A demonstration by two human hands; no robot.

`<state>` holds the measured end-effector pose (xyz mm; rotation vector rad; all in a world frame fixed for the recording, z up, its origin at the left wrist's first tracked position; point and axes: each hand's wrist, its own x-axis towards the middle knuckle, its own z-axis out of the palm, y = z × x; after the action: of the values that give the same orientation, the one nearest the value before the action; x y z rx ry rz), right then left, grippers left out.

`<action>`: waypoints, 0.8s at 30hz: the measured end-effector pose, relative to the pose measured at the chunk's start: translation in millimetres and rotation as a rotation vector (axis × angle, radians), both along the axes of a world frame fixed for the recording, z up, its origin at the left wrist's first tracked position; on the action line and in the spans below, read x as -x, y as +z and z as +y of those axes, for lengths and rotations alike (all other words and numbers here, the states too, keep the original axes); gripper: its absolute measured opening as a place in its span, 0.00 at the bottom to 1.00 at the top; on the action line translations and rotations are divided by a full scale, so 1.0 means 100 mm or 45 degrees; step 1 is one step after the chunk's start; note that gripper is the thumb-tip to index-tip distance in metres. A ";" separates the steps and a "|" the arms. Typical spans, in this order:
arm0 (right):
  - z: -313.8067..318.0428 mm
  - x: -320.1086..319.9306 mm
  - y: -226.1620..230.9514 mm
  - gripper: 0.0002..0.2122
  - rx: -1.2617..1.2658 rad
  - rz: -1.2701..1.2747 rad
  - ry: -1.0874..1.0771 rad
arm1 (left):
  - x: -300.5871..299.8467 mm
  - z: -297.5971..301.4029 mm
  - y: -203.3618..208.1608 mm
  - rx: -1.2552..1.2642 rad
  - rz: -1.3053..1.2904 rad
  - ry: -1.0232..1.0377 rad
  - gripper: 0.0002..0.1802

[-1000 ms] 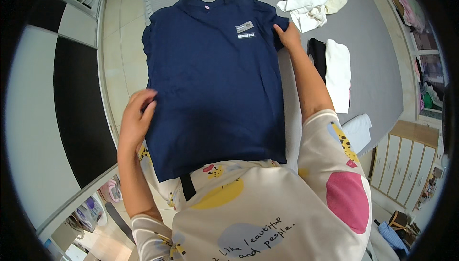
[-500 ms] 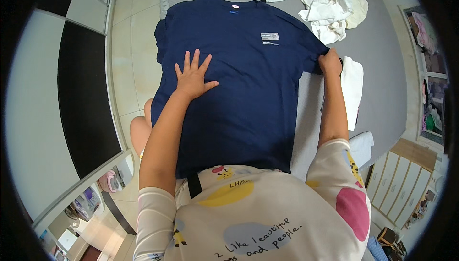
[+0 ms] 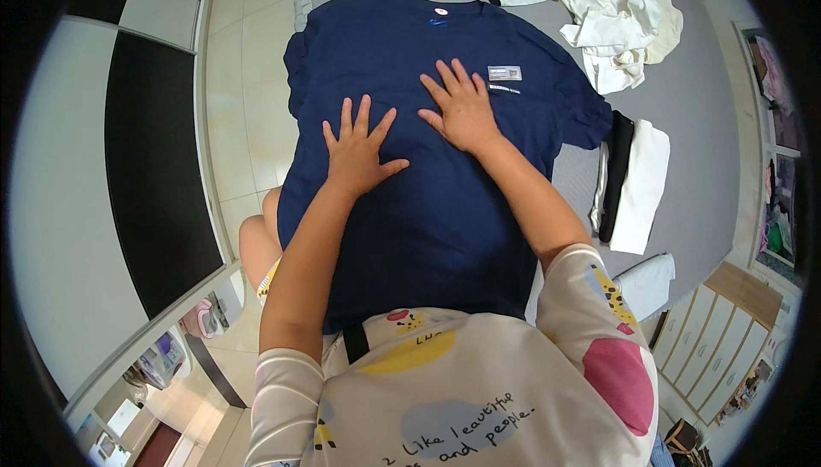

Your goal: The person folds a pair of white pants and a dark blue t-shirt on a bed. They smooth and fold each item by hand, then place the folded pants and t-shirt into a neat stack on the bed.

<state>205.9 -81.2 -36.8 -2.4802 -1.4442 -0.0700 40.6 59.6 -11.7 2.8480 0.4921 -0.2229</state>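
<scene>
A dark navy T-shirt point(image 3: 428, 210) lies spread out in front of me on the grey bed cover point(image 3: 697, 168), its neckline at the far end and its hem against my body. My left hand point(image 3: 357, 155) rests flat on the shirt's left half, fingers spread. Level with the chest, my right hand point(image 3: 462, 112) also lies on the fabric with its fingers apart, just left of a small pale printed patch point(image 3: 505, 73). Neither hand grips anything. The right sleeve point(image 3: 586, 112) lies loose, its end beside some folded clothes.
Folded white point(image 3: 641, 189) and black garments point(image 3: 617, 180) lie right of the shirt, with another folded white piece point(image 3: 646, 283) nearer me. A heap of loose clothes point(image 3: 611, 18) sits at the far right. Sliding wardrobe doors point(image 3: 162, 176) stand left, past a tiled floor point(image 3: 229, 82).
My right hand has let go of the right sleeve and moved left onto the shirt's chest, fingers now spread. My left hand stays flat in the same spot on the shirt.
</scene>
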 end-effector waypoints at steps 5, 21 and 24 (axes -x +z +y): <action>-0.01 -0.42 -0.09 0.28 -0.024 -0.104 -0.171 | 0.03 -0.05 0.03 0.034 0.025 0.060 0.45; -0.24 -2.16 -0.23 0.09 -0.075 -0.281 -0.571 | -0.04 -0.61 -0.09 0.370 -0.108 -0.953 0.36; -0.20 -2.41 -0.15 0.07 -0.071 -0.407 -0.557 | -0.05 -0.74 -0.09 0.415 -0.075 -1.124 0.37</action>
<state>446.9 -101.3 -52.2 -2.7829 -0.9505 -0.6060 45.1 -14.3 -20.5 2.5363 -0.7695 -0.3247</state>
